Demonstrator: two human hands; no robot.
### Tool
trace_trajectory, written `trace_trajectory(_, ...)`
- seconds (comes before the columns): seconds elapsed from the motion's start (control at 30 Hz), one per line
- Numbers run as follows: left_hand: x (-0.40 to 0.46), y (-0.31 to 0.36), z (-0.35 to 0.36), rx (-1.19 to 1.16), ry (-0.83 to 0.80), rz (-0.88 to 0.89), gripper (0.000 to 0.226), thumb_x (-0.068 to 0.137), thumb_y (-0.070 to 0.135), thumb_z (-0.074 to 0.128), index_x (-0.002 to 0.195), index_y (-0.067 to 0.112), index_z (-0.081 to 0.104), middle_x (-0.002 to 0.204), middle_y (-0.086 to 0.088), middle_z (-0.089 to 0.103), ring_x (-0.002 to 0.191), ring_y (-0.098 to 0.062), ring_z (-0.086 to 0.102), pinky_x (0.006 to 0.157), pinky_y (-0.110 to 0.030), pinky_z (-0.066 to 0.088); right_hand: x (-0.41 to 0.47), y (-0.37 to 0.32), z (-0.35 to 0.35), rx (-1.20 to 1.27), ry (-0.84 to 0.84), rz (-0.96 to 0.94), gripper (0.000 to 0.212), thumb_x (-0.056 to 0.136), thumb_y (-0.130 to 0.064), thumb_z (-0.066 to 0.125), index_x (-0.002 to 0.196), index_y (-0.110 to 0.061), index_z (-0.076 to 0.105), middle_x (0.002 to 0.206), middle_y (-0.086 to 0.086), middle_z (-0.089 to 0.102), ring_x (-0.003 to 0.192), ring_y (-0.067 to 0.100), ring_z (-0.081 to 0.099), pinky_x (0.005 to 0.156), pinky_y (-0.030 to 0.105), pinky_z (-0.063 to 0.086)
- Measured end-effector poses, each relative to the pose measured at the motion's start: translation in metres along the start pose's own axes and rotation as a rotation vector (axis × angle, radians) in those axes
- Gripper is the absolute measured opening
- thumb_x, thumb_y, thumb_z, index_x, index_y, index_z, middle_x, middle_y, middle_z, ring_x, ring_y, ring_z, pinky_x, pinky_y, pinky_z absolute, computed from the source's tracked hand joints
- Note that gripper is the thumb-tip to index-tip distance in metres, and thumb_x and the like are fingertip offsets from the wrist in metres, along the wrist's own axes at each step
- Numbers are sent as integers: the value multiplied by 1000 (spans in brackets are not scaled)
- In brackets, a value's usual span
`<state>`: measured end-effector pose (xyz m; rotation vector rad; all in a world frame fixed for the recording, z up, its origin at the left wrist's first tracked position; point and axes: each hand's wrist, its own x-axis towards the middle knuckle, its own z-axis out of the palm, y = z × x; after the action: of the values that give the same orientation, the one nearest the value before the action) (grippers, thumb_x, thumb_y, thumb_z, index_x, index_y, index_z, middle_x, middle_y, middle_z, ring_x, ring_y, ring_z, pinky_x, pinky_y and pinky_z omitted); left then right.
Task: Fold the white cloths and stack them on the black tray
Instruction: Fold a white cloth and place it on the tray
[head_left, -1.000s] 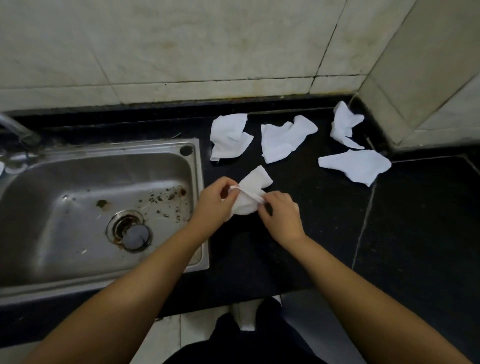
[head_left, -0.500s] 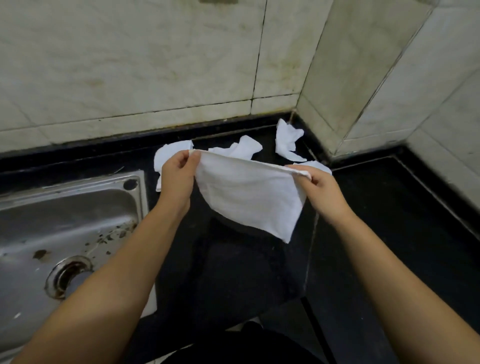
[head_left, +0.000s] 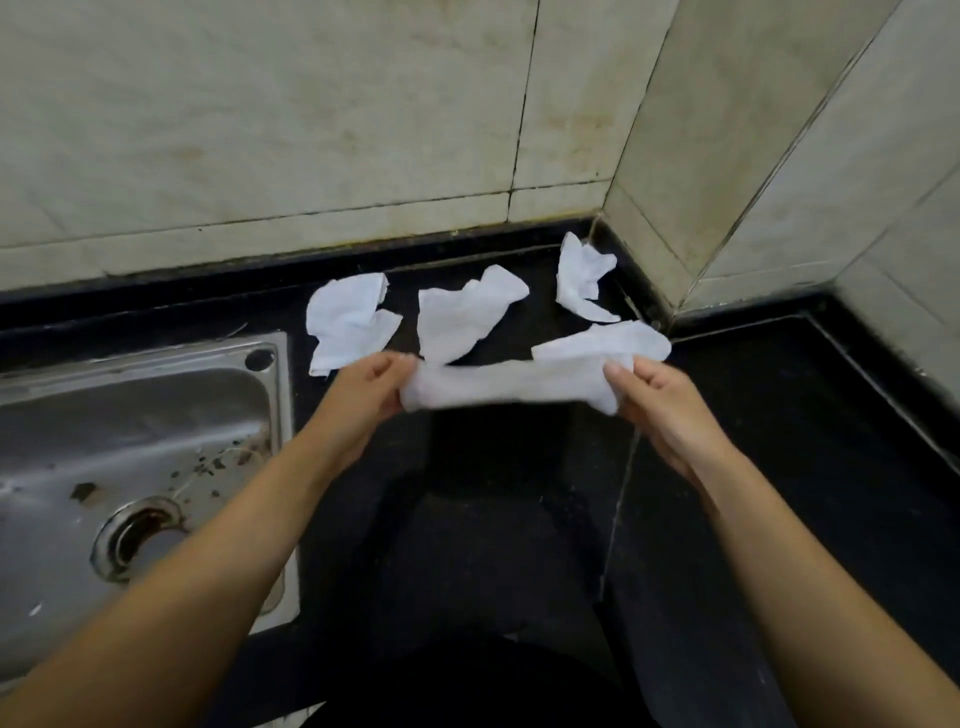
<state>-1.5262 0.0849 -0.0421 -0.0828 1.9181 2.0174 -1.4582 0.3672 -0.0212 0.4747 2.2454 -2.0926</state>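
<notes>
A white cloth is stretched between my hands as a blurred horizontal band above the black counter. My left hand pinches its left end and my right hand pinches its right end. Behind it several crumpled white cloths lie on the counter: one at the left, one in the middle, one in the back corner, and one just behind my right hand. No black tray is in view.
A steel sink with a drain and dark specks fills the left. The black counter runs right along tiled walls that meet in a corner. The counter's front edge lies below my arms.
The cloth, bunched a second ago and then hanging open between my hands, is now drawn into a flat narrow band. The view has shifted back left and down.
</notes>
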Motion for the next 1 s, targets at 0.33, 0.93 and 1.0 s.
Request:
trace_trajectory(0.33, -39, -101, -10, 483, -56, -240, 22, 94, 19, 55, 84, 3, 66, 70, -4, 61, 64, -10, 54, 59, -16, 45, -47, 105, -3, -75, -42, 491, 30, 96, -24, 53, 100, 1, 69, 98, 14, 73, 88, 23, 68, 82, 37, 55)
trace_trajectory(0.93, 11, -107, 19, 1183, 196, 19, 49, 89, 39, 57, 129, 15, 44, 124, -6, 50, 115, -23, 46, 96, -38, 37, 27, 85, 39, -1147, 170, 164, 47, 91, -25, 52, 136, -17, 40, 135, 10, 43, 126, 30, 37, 102, 43, 32)
trace_trajectory(1.0, -5, -115, 17, 1244, 200, -26, 59, 86, 47, 58, 133, 16, 40, 128, -5, 47, 117, -22, 44, 97, -36, 37, 41, 74, 64, -1152, -19, 62, 44, 95, -27, 49, 137, -18, 42, 137, 8, 43, 128, 28, 37, 103, 42, 32)
